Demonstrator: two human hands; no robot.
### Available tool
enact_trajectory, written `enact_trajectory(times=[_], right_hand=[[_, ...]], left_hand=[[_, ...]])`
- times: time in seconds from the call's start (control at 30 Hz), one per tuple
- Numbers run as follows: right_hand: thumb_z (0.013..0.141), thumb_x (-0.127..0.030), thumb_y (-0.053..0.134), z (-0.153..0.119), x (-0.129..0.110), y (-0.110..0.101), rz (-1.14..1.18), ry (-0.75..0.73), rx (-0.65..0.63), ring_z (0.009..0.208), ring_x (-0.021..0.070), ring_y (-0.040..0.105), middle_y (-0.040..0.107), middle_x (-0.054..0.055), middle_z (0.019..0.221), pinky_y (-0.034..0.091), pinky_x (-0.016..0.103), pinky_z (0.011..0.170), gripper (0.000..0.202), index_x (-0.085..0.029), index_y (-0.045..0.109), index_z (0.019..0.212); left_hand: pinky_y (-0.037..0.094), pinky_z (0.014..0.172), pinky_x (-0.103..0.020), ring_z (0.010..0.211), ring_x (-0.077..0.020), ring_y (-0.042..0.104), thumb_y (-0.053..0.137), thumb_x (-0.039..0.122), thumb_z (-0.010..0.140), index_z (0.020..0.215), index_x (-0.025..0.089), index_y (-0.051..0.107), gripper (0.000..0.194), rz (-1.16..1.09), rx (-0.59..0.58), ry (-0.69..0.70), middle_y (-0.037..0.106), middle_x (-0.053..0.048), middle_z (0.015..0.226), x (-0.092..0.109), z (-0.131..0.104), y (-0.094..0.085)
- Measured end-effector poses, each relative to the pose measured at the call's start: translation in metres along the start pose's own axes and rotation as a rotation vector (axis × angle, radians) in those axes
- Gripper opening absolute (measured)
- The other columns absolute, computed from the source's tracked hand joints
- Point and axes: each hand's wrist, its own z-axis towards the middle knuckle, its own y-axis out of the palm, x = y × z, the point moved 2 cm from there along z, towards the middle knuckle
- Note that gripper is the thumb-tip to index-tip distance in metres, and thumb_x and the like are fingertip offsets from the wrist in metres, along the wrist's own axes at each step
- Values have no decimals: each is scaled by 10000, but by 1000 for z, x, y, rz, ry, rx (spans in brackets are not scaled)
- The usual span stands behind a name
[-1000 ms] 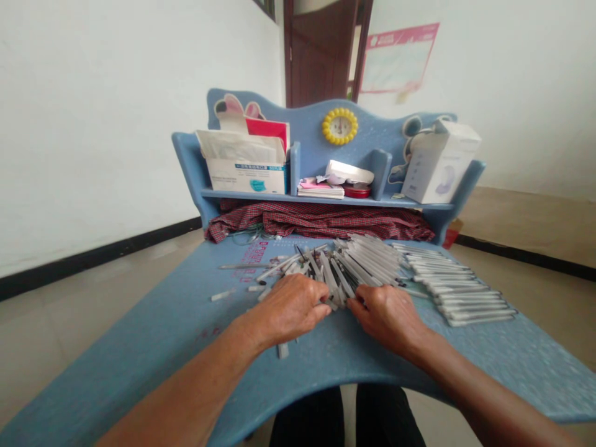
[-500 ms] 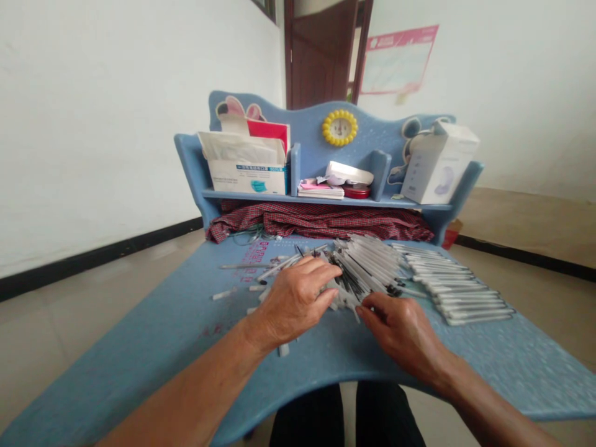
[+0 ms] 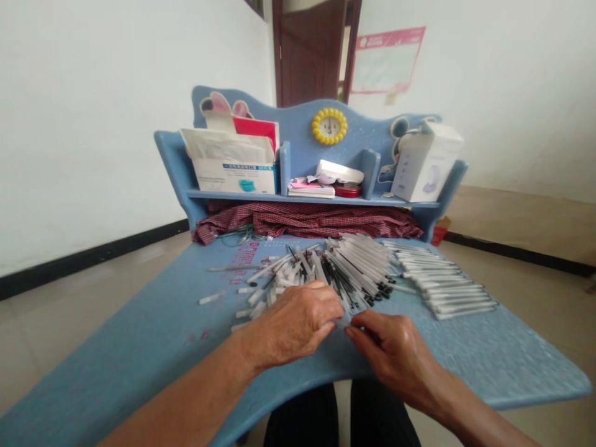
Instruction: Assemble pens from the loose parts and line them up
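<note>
My left hand (image 3: 300, 320) is closed, its fingertips pinched at a small pale piece near the desk's front edge. Facing it, my right hand (image 3: 395, 347) is also closed, thumb and forefinger pressed on something too small and blurred to make out. Just beyond both hands lies a fanned heap of clear pen barrels (image 3: 358, 264) with black ends. Thin black refills (image 3: 338, 276) lie at its left side. White caps (image 3: 256, 297) are scattered left of the heap, some partly hidden by my left hand. A neat row of assembled-looking pens (image 3: 447, 285) lies to the right.
The blue desk (image 3: 153, 341) curves inward at the front. Along its back stands a shelf (image 3: 270, 198) with a mask box (image 3: 233, 177), a white box (image 3: 426, 164) and a yellow clock (image 3: 329, 126). A checked red cloth (image 3: 307, 221) lies beneath the shelf.
My left hand has come back from the heap toward the front edge, beside my right hand, uncovering more of the refills and caps. The whole view has shifted slightly.
</note>
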Motion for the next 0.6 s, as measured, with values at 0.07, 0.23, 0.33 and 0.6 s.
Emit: enact_trajectory(times=[0.07,0.23,0.33,0.6], right_hand=[[877,-350,475,0,4,-3,9,21,-14,483,106,491,569,-17,543,316,208,485,263,-175,660,810],[880,-368,464,8,14,-11,-174,131,-37,513,134,572,627,-4,555,331,231,523,276,-198,679,842],[879,-306,460,14,17,-10,-376,162,-75,608,169,645,691,28,647,316,248,539,235,-208,669,837],[871,-311,472,20,15,-3,-604,168,-112,676,222,687,717,91,690,281,271,529,234,-191,652,780]], left_hand=[[441,736,-272,831,-168,537,511,181,857,854,172,596,86,33,9,-18,607,-34,853,-3,-1,0],[441,728,-296,807,-182,536,507,172,853,813,165,575,79,159,65,-151,607,-45,837,-16,-2,-1],[449,738,-308,805,-188,542,505,165,848,809,163,576,81,189,75,-211,611,-51,847,-21,-3,-2],[456,759,-318,811,-186,547,522,178,841,825,166,598,78,207,98,-260,617,-51,855,-23,-3,-3]])
